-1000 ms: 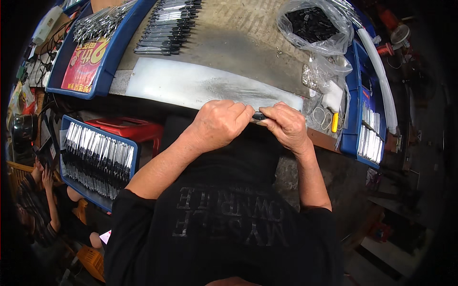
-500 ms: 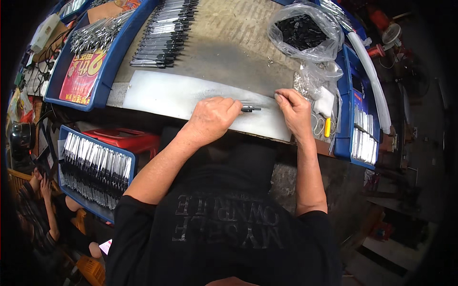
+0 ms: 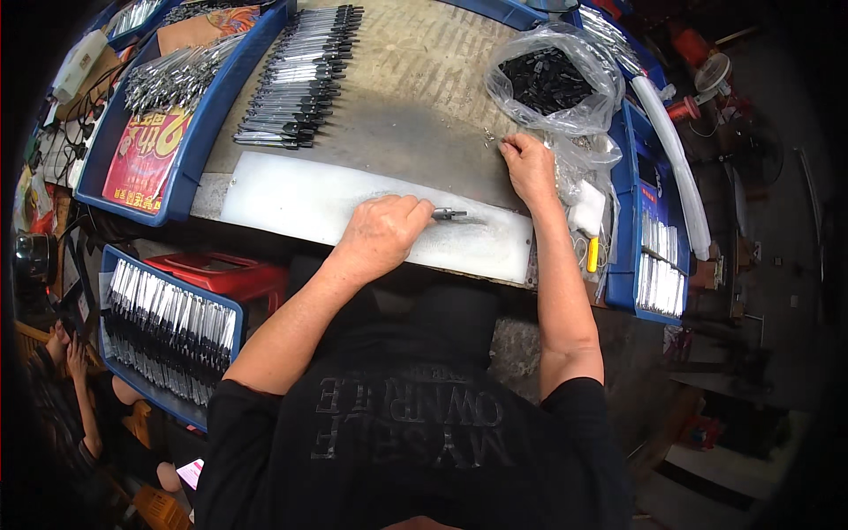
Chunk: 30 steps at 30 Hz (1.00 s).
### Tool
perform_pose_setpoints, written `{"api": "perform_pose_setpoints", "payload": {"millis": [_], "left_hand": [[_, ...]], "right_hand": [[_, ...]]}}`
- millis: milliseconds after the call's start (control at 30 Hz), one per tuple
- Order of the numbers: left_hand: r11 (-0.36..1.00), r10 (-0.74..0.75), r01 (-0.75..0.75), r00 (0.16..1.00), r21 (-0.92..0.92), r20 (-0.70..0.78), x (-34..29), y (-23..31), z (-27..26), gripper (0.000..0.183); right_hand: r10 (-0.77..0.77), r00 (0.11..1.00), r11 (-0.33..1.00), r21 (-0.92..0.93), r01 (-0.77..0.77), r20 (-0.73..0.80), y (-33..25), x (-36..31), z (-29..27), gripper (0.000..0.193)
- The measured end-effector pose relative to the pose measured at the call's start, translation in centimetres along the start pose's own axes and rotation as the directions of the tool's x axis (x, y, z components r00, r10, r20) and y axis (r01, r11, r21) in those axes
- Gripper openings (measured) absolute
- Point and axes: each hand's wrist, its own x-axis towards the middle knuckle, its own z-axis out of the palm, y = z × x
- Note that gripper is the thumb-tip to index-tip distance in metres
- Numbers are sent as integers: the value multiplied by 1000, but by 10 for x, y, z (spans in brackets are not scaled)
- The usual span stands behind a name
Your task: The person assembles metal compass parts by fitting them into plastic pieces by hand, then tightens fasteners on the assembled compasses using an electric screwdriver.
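Note:
My left hand (image 3: pixel 382 237) is closed around a pen (image 3: pixel 449 214) whose dark end sticks out to the right, just above a white board (image 3: pixel 291 201) along the table's near edge. Most of the pen is hidden in the fist. Farther right, my right hand (image 3: pixel 530 170) has its thumb and fingertips pressed together over the grey tabletop. Whatever it may pinch is too small to make out. A few tiny shiny pieces (image 3: pixel 488 137) lie beside those fingertips. Behind them stands a clear plastic bag (image 3: pixel 609 97) full of small black parts (image 3: pixel 546 81).
A row of pens (image 3: pixel 296 79) lies at the back left, beside a blue tray (image 3: pixel 181 190) of silvery pen parts. Below stands a blue bin (image 3: pixel 168 336) of pens near a red stool (image 3: pixel 221 274). On the right are a yellow-handled tool (image 3: pixel 593 253) and another blue tray (image 3: pixel 625 238).
My right hand has moved away from the pen, up and left to the tiny pieces on the table. My left hand keeps the pen. The whole view has shifted slightly.

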Motion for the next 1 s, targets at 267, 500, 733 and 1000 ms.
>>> {"api": "perform_pose_setpoints", "payload": {"millis": [267,500,733,1000], "left_hand": [[1000,-21,21,1000,6,16,-1,0,0,18],[999,-37,36,999,7,30,0,3,0,15],[1000,-23,22,1000,14,16,0,1,1,18],[1000,-7,7,1000,4,-6,-1,0,0,17]], "right_hand": [[29,997,993,-115,-20,73,-7,13,5,15],[-100,993,966,-231,113,67,-3,18,13,12],[-153,983,928,-327,179,103,-5,19,15,11],[-54,991,943,-319,91,121,-6,13,12,15]]}}
